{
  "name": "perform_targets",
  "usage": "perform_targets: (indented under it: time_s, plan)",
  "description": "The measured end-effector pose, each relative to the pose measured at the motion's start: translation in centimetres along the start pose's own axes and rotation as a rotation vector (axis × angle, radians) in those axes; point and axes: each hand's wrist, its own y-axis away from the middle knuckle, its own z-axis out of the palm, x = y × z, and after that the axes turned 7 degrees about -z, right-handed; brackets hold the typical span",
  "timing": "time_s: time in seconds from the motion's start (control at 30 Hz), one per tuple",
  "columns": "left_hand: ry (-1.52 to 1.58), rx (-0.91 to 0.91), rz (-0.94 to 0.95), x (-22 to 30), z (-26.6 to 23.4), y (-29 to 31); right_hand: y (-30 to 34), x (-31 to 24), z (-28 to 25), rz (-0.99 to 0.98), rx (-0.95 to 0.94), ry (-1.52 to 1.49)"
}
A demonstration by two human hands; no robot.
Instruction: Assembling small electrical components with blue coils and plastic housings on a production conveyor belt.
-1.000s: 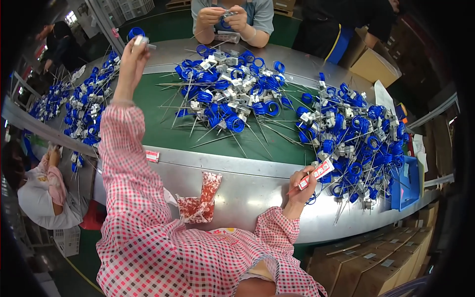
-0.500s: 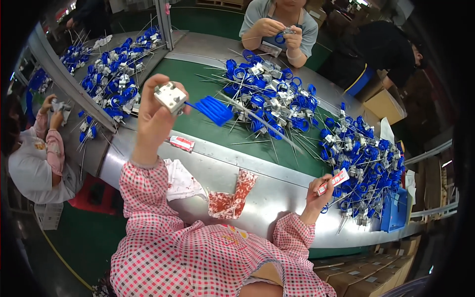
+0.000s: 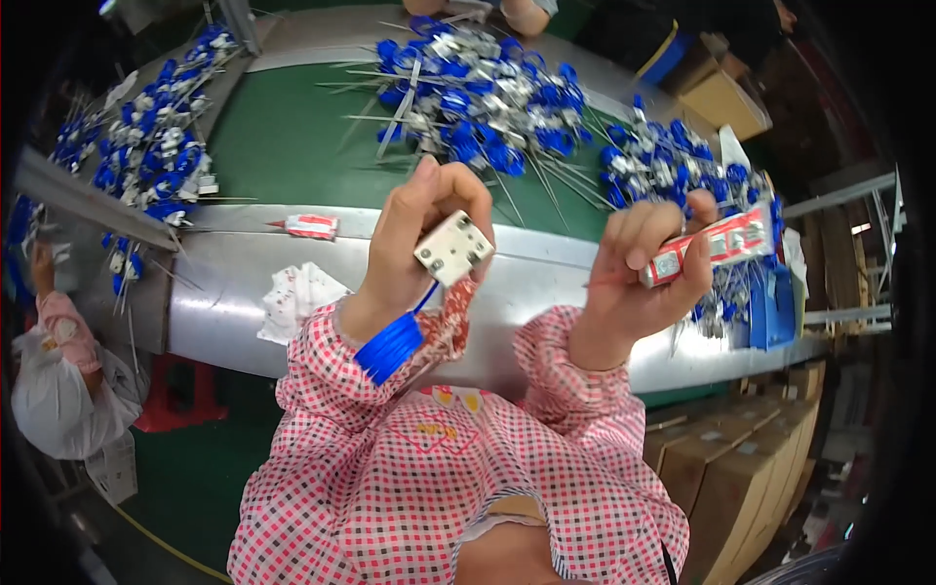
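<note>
We held both hands up in front of our chest, above the near edge of the surface (image 3: 546, 283). Our left hand (image 3: 429, 229) was closed around a small white block (image 3: 453, 249), gripped between the thumb and the curled fingers so that one flat face with small holes turned toward us. A blue coil of wire (image 3: 390, 346) hung down from the block, lying against our left wrist and the checked pink sleeve (image 3: 322, 409).

Our right hand (image 3: 648, 278) was clamped on a red and white tube (image 3: 717, 249), which stuck out to the right past the fingers, roughly level. The two hands were apart, with the block at about the same height as the tube and to its left.

On the green belt (image 3: 283, 146) beyond our hands lay heaps of blue and white parts (image 3: 478, 97), with thin wires spreading out from them. More of these parts lay in a heap on the left (image 3: 146, 156) and behind our right hand (image 3: 673, 166). A second small red and white tube (image 3: 310, 227) lay on the metal rim of the surface, left of our left hand, and a crumpled white cloth (image 3: 297, 297) sat just below it. Another person in a pink sleeve (image 3: 63, 327) worked at the far left.
</note>
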Motion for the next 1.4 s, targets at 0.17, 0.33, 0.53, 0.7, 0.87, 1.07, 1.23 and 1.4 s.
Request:
perform_targets:
  time_s: [0.17,0.33,0.53,0.7,0.87,1.07,1.23,1.4]
  plan:
    - [-0.069,0.062,-0.162,-1.9,4.5,1.0,1.6,-1.6,1.7,-0.364,-0.153,0.353]
    - [0.014,0.04,-0.276,-2.5,6.3,0.9,2.8,-2.3,2.7,-0.42,0.071,0.103]
    - [0.043,0.074,-0.263,-3.1,7.4,0.4,2.7,-2.5,2.6,-0.424,0.047,0.095]
    - [0.032,0.107,-0.289,-3.4,7.2,0.6,3.1,-2.7,1.4,-0.401,-0.089,0.205]
    - [0.015,0.112,-0.301,-3.4,7.2,0.7,3.8,-2.5,1.9,-0.38,-0.009,0.221]
    - [0.026,0.13,-0.315,-2.8,7.3,1.0,2.2,-4.6,0.4,-0.233,-0.577,0.427]
    - [0.027,0.098,-0.303,-3.1,6.9,0.9,3.8,-2.9,3.1,-0.392,0.005,0.623]
    - [0.039,0.07,-0.271,-3.4,6.5,1.0,3.6,-3.1,2.7,-0.354,-0.279,0.556]
